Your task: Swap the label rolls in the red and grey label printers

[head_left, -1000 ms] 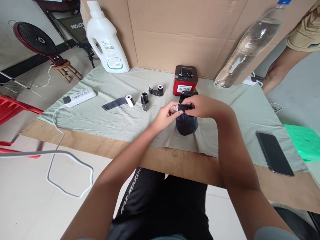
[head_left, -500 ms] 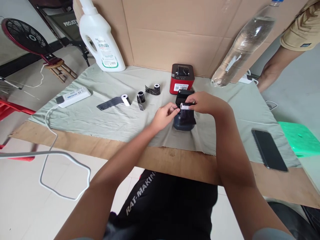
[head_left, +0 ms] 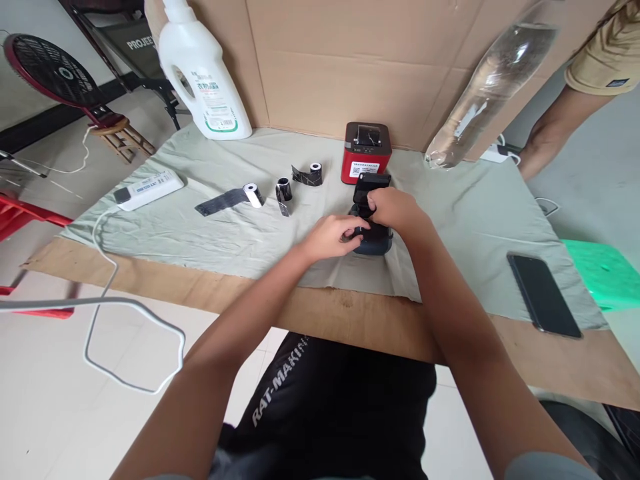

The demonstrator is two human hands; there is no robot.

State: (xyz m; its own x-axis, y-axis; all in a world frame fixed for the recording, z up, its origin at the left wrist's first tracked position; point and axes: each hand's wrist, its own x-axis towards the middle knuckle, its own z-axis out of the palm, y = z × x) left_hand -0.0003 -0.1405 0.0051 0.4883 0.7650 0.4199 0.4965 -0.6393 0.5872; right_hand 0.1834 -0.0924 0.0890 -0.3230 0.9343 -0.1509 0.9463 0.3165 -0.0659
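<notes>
A small dark printer (head_left: 376, 241) with its black lid (head_left: 371, 184) raised stands on the pale green cloth (head_left: 240, 233). My right hand (head_left: 395, 208) is curled over its top. My left hand (head_left: 331, 237) pinches at its left side, fingers closed. The white-cored roll seen earlier is hidden under both hands. A red printer (head_left: 367, 152) stands just behind. Three partly unrolled black rolls (head_left: 253, 195) (head_left: 283, 191) (head_left: 313, 173) lie to the left.
A white detergent bottle (head_left: 203, 73) and a clear plastic bottle (head_left: 483, 90) lean at the cardboard back wall. A white power strip (head_left: 147, 189) with its cable lies left. A black phone (head_left: 544, 295) lies right. Another person's arm (head_left: 555, 133) is at the far right.
Both hands have come down with the small roll onto the dark printer. The roll, visible between my fingers before, is now covered. The view shifted slightly.
</notes>
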